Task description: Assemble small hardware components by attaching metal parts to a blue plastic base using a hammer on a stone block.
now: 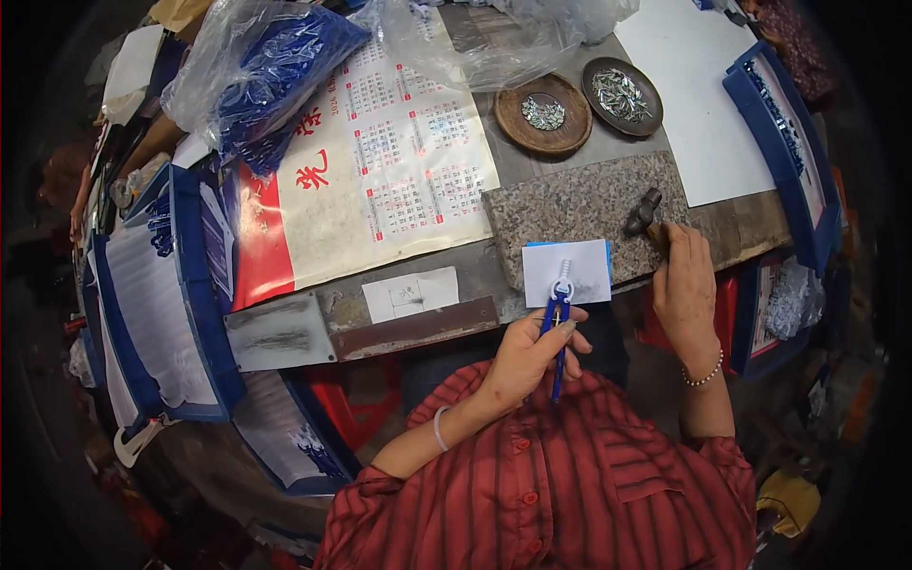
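My left hand (534, 350) is closed around a blue and white drawing compass (559, 328), its two blue legs pointing towards me. The compass's white ridged head lies over a small white paper pad (594, 261) with a blue edge. That pad rests at the front edge of a speckled granite slab (560, 204). On the right, my right hand (689, 285) has its fingers curled at a small hammer (645, 211), whose dark head sits over the slab. Most of the hammer's handle is hidden by the hand.
Behind the slab stand a wooden bowl (518, 133) and a dark dish (655, 119), both with small metal pins. A printed calendar sheet (408, 233) covers the table's left. Plastic bags with blue parts (275, 85) lie far left. Blue trays (214, 332) flank both sides.
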Motion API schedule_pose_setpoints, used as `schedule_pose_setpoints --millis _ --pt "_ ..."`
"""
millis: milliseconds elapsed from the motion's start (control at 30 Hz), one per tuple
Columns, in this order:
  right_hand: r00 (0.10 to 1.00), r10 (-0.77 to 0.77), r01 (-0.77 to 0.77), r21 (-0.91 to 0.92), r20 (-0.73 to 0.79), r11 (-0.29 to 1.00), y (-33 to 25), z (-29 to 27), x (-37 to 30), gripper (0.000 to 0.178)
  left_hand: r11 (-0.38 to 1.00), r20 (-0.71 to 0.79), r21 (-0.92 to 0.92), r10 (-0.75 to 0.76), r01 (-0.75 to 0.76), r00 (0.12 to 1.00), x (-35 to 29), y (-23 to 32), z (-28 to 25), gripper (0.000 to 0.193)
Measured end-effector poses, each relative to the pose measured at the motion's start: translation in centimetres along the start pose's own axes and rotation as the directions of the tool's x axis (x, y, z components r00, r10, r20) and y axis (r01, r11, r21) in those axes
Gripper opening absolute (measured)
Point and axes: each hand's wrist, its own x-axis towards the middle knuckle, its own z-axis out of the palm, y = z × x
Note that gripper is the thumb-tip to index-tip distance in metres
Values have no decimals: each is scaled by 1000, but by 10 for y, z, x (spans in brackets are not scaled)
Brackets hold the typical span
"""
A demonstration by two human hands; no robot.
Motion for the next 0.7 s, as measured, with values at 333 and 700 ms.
schedule_pose_setpoints --millis 333,700 --pt "994 -95 57 501 50 863 -20 -20 -9 35 999 12 -35 -21 21 1000 3 -2 -4 32" --pt "909 -297 98 545 291 833 -51 -35 -15 45 997 19 -73 2 -1 1000 5 -8 -8 20"
